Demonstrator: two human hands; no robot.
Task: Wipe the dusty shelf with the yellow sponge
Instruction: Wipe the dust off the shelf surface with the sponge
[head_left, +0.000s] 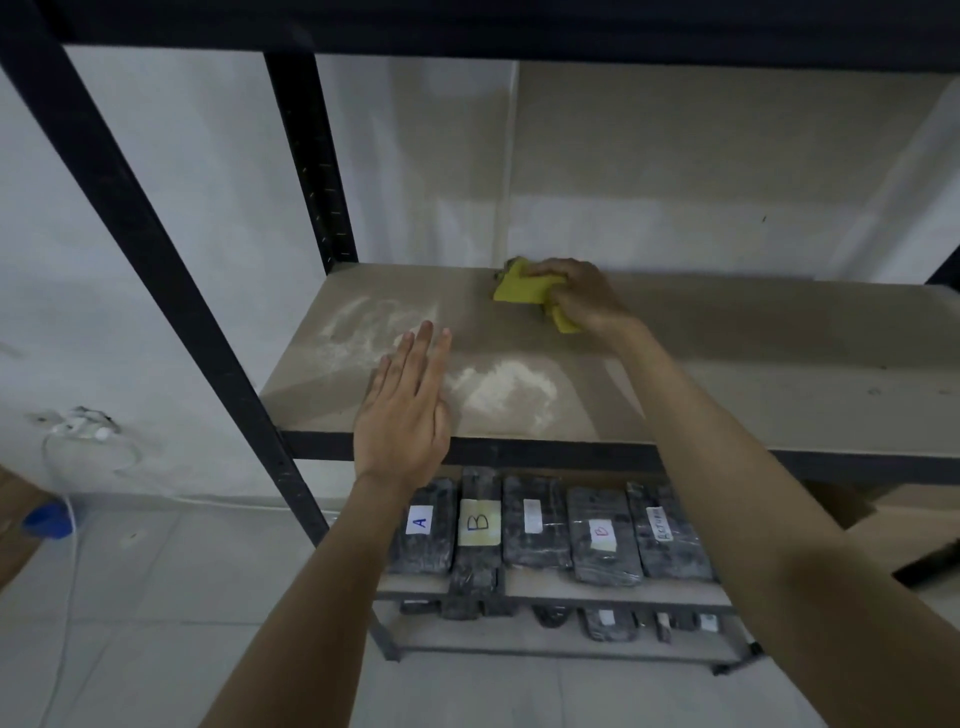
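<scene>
The beige shelf board (727, 364) sits in a black metal rack. White dust (498, 389) lies in patches near its front left, with a fainter smear (358, 327) further back on the left. My right hand (582, 296) grips the yellow sponge (519, 288) and presses it on the board near the back wall. Fingers cover part of the sponge. My left hand (405, 410) lies flat with fingers together at the front edge, just left of the larger dust patch, holding nothing.
A black upright post (156, 270) stands at the left front, another (317, 166) at the back. On the lower shelf lie several dark wrapped packs with labels (540, 525). A white cable and socket (78, 431) are on the left wall.
</scene>
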